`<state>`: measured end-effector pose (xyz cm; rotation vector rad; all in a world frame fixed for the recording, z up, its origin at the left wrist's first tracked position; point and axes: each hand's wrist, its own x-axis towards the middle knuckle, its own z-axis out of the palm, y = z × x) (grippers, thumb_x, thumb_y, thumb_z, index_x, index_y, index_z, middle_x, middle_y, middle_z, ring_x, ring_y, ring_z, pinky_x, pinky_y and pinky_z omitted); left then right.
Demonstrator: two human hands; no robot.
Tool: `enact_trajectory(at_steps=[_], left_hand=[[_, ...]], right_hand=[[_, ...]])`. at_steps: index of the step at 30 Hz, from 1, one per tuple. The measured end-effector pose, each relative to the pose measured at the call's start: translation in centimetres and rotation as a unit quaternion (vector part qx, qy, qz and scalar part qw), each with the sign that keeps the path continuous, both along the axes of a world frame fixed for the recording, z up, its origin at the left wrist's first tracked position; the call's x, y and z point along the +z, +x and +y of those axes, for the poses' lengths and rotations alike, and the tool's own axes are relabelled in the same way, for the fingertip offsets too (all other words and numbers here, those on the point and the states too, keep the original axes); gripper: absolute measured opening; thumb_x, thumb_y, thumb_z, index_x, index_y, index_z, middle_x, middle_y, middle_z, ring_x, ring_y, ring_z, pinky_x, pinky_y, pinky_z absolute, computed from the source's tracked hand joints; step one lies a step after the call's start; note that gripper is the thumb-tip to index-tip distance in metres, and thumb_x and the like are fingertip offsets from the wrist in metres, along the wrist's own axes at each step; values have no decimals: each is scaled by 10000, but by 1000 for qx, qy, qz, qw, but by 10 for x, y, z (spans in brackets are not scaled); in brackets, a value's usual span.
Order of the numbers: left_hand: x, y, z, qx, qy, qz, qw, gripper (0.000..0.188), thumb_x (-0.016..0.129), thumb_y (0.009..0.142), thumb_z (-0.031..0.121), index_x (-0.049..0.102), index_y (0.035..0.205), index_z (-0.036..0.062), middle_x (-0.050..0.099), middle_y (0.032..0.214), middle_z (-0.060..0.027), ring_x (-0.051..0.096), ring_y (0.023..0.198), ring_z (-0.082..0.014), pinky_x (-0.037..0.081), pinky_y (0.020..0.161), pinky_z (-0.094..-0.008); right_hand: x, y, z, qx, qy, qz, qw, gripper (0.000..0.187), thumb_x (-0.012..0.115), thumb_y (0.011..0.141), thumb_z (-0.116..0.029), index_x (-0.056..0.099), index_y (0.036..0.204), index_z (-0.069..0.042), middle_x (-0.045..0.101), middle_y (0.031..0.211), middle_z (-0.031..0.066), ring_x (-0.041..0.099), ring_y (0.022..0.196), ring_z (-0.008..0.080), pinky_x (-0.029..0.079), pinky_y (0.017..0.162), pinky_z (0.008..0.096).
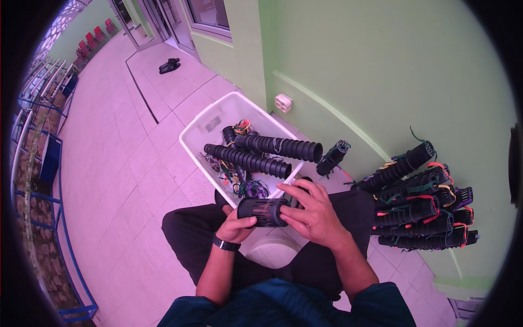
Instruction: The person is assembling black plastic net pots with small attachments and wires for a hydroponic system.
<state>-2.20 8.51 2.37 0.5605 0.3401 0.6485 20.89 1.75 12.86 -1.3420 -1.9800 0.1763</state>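
Observation:
A black slotted net pot (262, 212) lies sideways above my lap, with its wide mouth toward the left. My left hand (236, 227) is closed around the mouth end, its thumb along the side. At the narrow end, the thumb and some fingers of my right hand (315, 213) close on the pot, while the index finger sticks out above it. Whether a strip is between those fingers is hidden. Just beyond my hands stands a white plastic bin (202, 113). Inside are long stacks of black net pots (248, 159) and tangled coloured strips (251, 189).
Several net pot stacks (417, 210) with coloured strips lie on my right against the green wall (381, 71). A shorter stack (332, 158) leans beside the bin. A white round stool (273, 250) shows between my legs. Black sandals (170, 66) lie on the tiles near the doorway.

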Motion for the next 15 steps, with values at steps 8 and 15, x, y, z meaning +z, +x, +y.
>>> enact_trajectory(at_steps=[8,15], left_hand=[[7,11,2,11,-52,16,998,349,644,946,149,558,1248,-3,648,1202,-107,619,1129,-211,464,1013,-394],[-4,21,2,74,-91,111,987,282,627,971,163,582,1210,20,674,1124,-69,654,1045,-175,505,969,-342]], right_hand=[[-11,15,2,122,-150,295,936,119,762,809,-85,746,926,-71,692,1161,61,571,1144,252,436,985,405],[-11,13,-4,186,-264,628,708,140,685,926,-70,680,1026,28,712,957,115,655,839,143,527,821,294]])
